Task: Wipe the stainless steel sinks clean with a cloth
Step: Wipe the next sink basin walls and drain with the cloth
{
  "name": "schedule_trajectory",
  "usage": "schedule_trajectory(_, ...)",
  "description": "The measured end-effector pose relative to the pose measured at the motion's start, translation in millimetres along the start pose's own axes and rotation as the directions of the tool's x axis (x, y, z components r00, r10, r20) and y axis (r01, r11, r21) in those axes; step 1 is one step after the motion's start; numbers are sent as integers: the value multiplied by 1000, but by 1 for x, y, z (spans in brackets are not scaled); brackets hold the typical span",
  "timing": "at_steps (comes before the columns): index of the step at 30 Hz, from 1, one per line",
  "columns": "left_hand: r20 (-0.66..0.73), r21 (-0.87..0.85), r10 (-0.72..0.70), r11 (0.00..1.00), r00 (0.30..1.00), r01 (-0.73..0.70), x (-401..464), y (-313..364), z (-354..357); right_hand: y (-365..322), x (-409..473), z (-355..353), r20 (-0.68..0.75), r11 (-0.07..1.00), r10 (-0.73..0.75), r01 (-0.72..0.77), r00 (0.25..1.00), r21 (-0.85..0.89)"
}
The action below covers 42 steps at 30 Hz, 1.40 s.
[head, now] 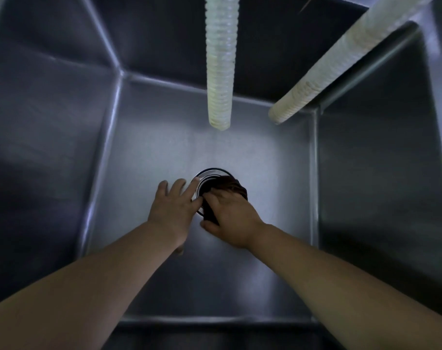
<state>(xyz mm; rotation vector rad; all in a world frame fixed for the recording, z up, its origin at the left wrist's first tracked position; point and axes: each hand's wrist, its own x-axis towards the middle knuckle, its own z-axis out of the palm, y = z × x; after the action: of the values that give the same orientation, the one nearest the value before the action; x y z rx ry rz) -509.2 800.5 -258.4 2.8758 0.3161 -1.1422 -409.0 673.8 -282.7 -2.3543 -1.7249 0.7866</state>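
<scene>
Here the right hand point(233, 218) clenched a dark cloth point(230, 192) over the drain ring point(202, 179) at mid-floor of the sink point(149, 152); the left hand point(173, 205) lay flat, fingers spread, beside it. Step judged: scrubbing the drain. Next calls for working outward toward walls and corners.

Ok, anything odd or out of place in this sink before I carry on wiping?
Nothing looks spilled or damaged. Two ribbed hoses hang into the sink, ends clear of the floor. The right hand presses the dark cloth over the drain; the left hand lies flat beside it.
</scene>
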Motion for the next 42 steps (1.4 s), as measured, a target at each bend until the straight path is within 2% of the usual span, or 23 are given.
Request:
schedule_trajectory(3,13,2,-5,1000,1000,5,0,1,-2,4,-10,-4,-287,983,-135,92,948,-159)
schedule_trajectory(5,8,-1,-8,1000,1000,8,-1,1,-1,11,-12,-8,-319,970,-96,17,943,-243)
schedule_trajectory(7,12,-1,-11,1000,1000,11,-2,1,0,16,-12,-7,-263,969,-47,-19,964,-245)
schedule_trajectory(10,22,-9,-11,1000,1000,11,-1,0,-1,13,-12,3,-149,959,-109,65,983,-277)
schedule_trajectory(12,25,-8,-10,1000,1000,10,-1,0,-2,10,-6,2,-38,961,-92,78,995,-267)
schedule_trajectory(15,22,-14,-15,1000,1000,16,-1,1,-2,17,10,-7,172,954,-52,100,984,-284)
schedule_trajectory(19,12,-36,-25,999,1000,25,-2,3,-4,21,19,-12,269,930,-49,143,962,-339)
schedule_trajectory(23,14,-19,-21,1000,1000,21,-2,3,-4,11,16,-4,238,879,-3,116,971,-462)
schedule_trajectory(25,7,-7,-11,1000,1000,11,-3,3,-4,5,18,-1,207,883,19,81,978,-462)
schedule_trajectory(30,-19,17,-10,1000,1000,10,-3,3,-5,0,23,2,118,974,116,-89,986,-207)
schedule_trajectory(38,-18,-1,-15,1000,1000,15,-2,2,-2,13,20,2,117,997,63,-58,991,-50)
schedule_trajectory(42,-2,-10,-16,1000,1000,16,-1,2,-3,18,14,4,144,990,-2,22,990,-142)
